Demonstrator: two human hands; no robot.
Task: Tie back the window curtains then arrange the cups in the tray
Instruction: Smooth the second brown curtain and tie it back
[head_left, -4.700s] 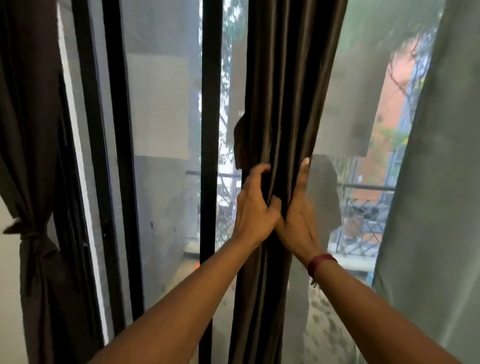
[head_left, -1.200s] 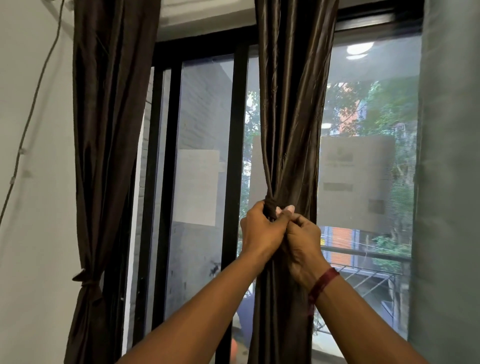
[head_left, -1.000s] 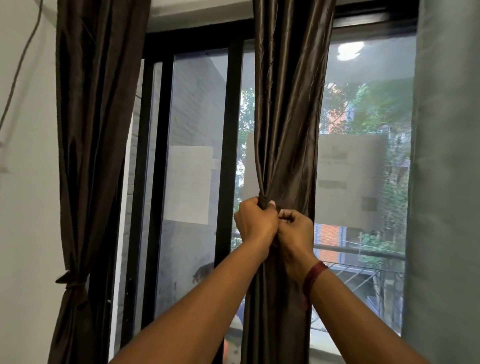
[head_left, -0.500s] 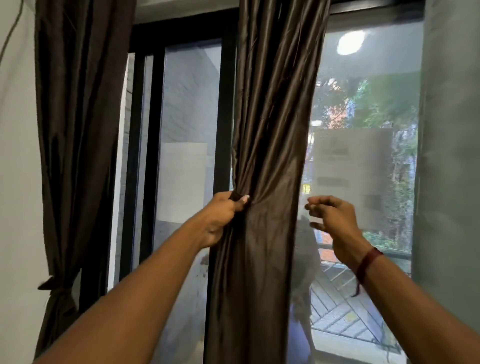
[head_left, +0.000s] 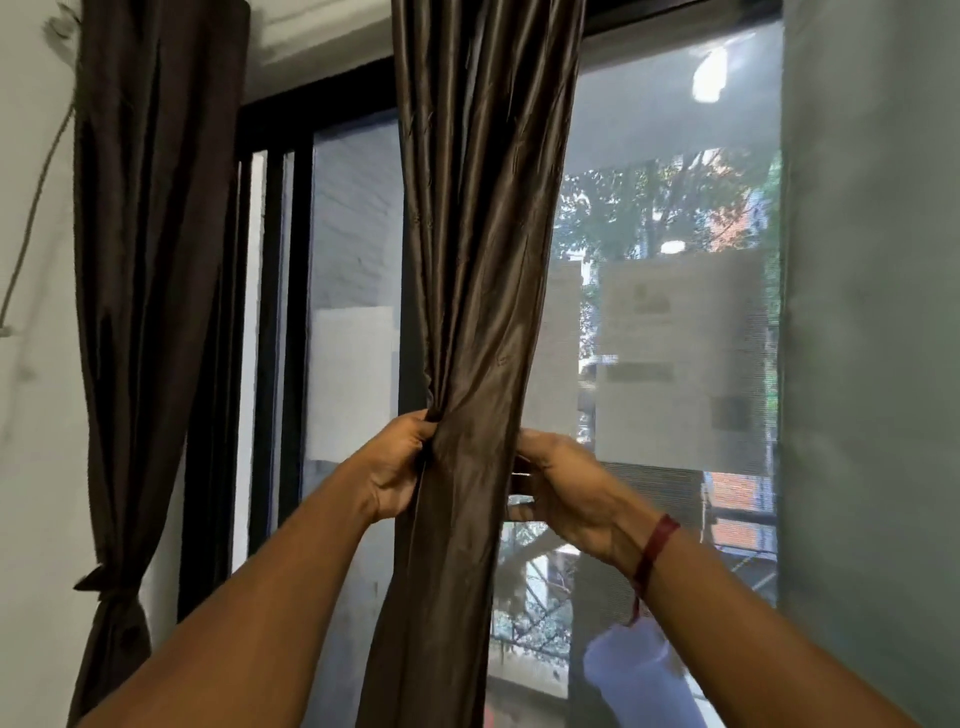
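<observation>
A dark brown middle curtain (head_left: 478, 270) hangs in front of the window, bunched narrow at hand height. My left hand (head_left: 397, 465) pinches its left edge. My right hand (head_left: 558, 486) is curled around its right edge, fingers reaching behind the cloth. A second brown curtain (head_left: 150, 260) hangs at the left wall, gathered low by a knotted tie (head_left: 106, 584). No cups or tray are in view.
A black-framed window (head_left: 270, 322) with paper sheets stuck to the glass (head_left: 675, 358) fills the middle. A grey-green panel (head_left: 872, 364) covers the right side. A white wall with a hanging cord (head_left: 31, 218) is at the left.
Both hands gripped the curtain together a second ago. My right hand then let go and moved right, and it has come back to the curtain's right edge. The curtain has spread wider.
</observation>
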